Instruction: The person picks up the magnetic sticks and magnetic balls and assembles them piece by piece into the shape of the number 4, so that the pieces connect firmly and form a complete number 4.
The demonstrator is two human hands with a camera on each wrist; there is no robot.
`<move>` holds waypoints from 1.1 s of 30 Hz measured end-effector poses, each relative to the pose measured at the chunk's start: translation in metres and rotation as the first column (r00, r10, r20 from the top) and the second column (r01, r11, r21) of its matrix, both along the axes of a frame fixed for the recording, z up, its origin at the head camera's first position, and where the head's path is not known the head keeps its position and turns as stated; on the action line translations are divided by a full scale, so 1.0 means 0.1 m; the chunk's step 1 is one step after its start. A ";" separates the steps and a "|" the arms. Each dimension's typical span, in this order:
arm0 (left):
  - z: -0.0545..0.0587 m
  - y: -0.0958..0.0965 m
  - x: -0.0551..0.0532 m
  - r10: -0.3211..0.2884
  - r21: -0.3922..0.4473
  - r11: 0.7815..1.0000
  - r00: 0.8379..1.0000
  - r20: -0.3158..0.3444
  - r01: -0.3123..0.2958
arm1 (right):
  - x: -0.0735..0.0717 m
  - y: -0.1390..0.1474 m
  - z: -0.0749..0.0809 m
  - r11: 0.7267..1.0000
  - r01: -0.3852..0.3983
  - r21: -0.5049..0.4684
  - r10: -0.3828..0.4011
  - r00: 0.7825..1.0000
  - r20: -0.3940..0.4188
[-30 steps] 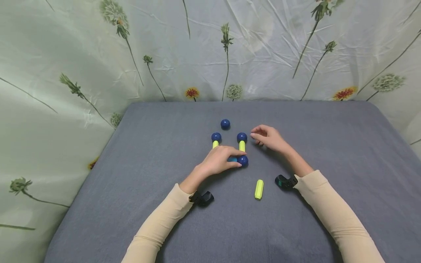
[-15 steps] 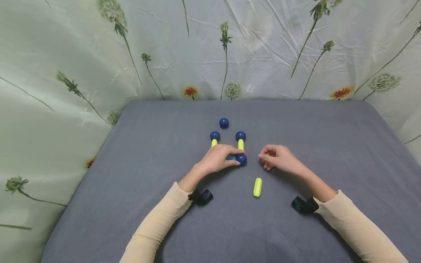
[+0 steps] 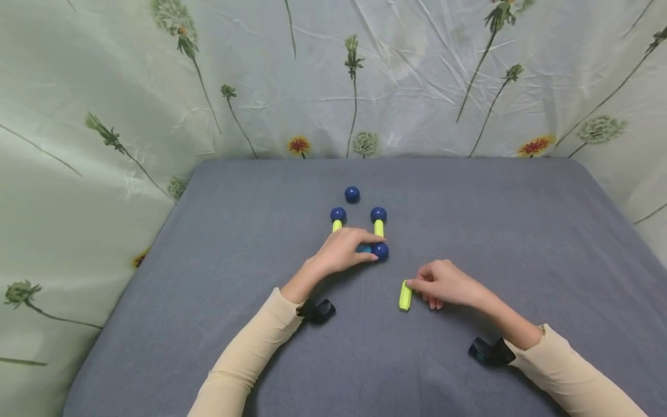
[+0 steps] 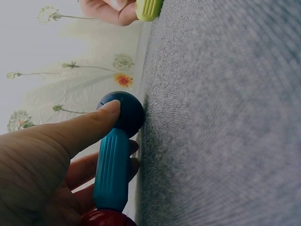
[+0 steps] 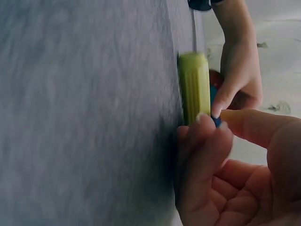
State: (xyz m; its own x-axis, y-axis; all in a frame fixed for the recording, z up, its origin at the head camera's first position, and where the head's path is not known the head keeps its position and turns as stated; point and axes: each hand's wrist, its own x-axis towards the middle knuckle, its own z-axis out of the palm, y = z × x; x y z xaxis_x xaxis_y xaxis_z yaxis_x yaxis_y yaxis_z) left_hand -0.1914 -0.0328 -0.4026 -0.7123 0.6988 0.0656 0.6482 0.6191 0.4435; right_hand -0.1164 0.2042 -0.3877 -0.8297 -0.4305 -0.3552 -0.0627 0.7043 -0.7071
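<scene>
My left hand point(image 3: 341, 250) holds a toy frame of balls and rods low at the table, thumb and fingers pinching its dark blue ball point(image 3: 380, 251). From that ball a light blue ridged rod point(image 4: 112, 165) runs to a red ball point(image 4: 108, 218), mostly covered by the hand in the head view. Two yellow-green rods, one at the right point(image 3: 378, 228) and one at the left point(image 3: 337, 225), lead away to blue balls point(image 3: 378, 214) at their far ends. My right hand point(image 3: 445, 284) pinches one end of a separate yellow-green ridged rod point(image 3: 404, 296) on the table.
Beyond the frame, a loose dark blue ball point(image 3: 352, 194) lies on the grey cloth-covered table point(image 3: 250, 202). A flower-printed curtain point(image 3: 292, 81) hangs along the back and left edges. Both wrists wear black bands point(image 3: 316, 311).
From beside the far right ball, my right hand has moved toward me and down to the separate yellow-green rod, taking hold of its end. The left hand keeps its hold.
</scene>
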 end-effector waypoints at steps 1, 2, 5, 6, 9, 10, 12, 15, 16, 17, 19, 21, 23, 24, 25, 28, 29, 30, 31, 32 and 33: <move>0.00 0.00 0.00 0.001 0.001 1.000 1.000 0.001 -0.001 | 0.01 -0.02 0.00 1.000 -0.007 0.008 0.007 1.000 -0.004; -0.01 -0.01 0.00 0.001 0.003 1.000 1.000 0.001 -0.001 | 0.02 -0.04 -0.01 1.000 -0.012 0.017 0.012 1.000 -0.012; -0.02 -0.01 0.00 -0.001 -0.002 1.000 1.000 0.007 0.001 | 0.04 -0.09 -0.02 0.999 -0.009 0.042 0.011 0.999 -0.045; -0.02 -0.01 0.00 -0.002 -0.004 1.000 1.000 0.009 0.002 | 0.05 -0.11 -0.03 0.999 -0.005 0.050 0.007 0.999 -0.053; -0.01 -0.02 0.00 -0.006 -0.006 1.000 1.000 0.005 0.006 | 0.05 -0.16 -0.03 0.998 0.002 0.066 0.003 0.997 -0.076; 0.00 -0.02 0.00 -0.005 -0.007 1.000 1.000 0.002 0.005 | 0.05 -0.18 -0.04 0.998 0.004 0.067 0.001 0.997 -0.078; 0.01 -0.03 0.00 -0.003 -0.009 1.000 1.000 -0.008 0.003 | 0.04 -0.23 -0.04 0.998 0.002 0.063 0.003 0.997 -0.079; 0.01 -0.04 0.01 -0.001 -0.014 1.000 1.000 -0.016 0.001 | 0.00 -0.30 -0.06 0.999 -0.007 0.054 0.012 0.996 -0.086; 0.01 -0.04 0.01 -0.001 -0.016 1.000 1.000 -0.015 0.001 | -0.01 -0.32 -0.06 0.999 -0.007 0.049 0.011 0.996 -0.087; 0.01 -0.04 0.01 -0.002 -0.019 1.000 1.000 -0.014 0.001 | -0.03 -0.34 -0.08 0.999 -0.008 0.045 0.012 0.995 -0.096; 0.00 -0.04 0.00 -0.004 -0.020 1.000 1.000 -0.013 0.004 | -0.06 -0.38 -0.10 0.999 0.000 0.038 0.005 0.993 -0.118; -0.01 -0.03 0.00 -0.007 -0.020 1.000 1.000 -0.014 0.007 | -0.09 -0.41 -0.12 1.000 0.018 0.021 -0.015 0.991 -0.133; -0.02 -0.03 0.00 -0.009 -0.019 1.000 1.000 -0.015 0.009 | -0.12 -0.43 -0.13 0.999 0.036 0.005 -0.035 0.990 -0.140; -0.02 -0.03 0.00 -0.010 -0.017 1.000 1.000 -0.015 0.010 | -0.14 -0.44 -0.14 0.999 0.047 -0.005 -0.047 0.989 -0.139; -0.02 -0.03 0.00 -0.012 -0.016 1.000 1.000 -0.015 0.011 | -0.15 -0.45 -0.14 0.998 0.055 -0.016 -0.057 0.989 -0.133; -0.01 -0.03 0.00 -0.011 -0.019 1.000 1.000 -0.014 0.011 | -0.19 -0.47 -0.15 0.996 0.073 -0.045 -0.078 0.990 -0.119; 0.00 -0.03 0.00 -0.013 -0.021 1.000 1.000 -0.016 0.012 | -0.20 -0.47 -0.14 0.995 0.078 -0.054 -0.084 0.990 -0.114; 0.00 -0.02 0.00 -0.014 -0.023 1.000 1.000 -0.018 0.014 | -0.22 -0.48 -0.14 0.995 0.083 -0.058 -0.089 0.990 -0.111; 0.00 -0.02 -0.01 -0.016 -0.025 1.000 1.000 -0.020 0.015 | -0.22 -0.48 -0.14 0.994 0.087 -0.062 -0.093 0.990 -0.103; 0.00 -0.02 -0.01 -0.018 -0.028 0.999 1.000 -0.022 0.018 | -0.23 -0.48 -0.14 0.994 0.093 -0.063 -0.099 0.990 -0.099; 0.01 -0.02 -0.01 -0.021 -0.028 0.999 1.000 -0.023 0.020 | -0.24 -0.49 -0.14 0.993 0.097 -0.063 -0.103 0.991 -0.091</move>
State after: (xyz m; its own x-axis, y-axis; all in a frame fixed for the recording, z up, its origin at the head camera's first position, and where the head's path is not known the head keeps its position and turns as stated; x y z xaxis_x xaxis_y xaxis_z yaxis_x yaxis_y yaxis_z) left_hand -0.1923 -0.0348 -0.4021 -0.6962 0.7151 0.0624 0.6711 0.6175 0.4104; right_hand -0.1405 0.1555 -0.4014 -0.8982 -0.3615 -0.2502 -0.0623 0.6679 -0.7416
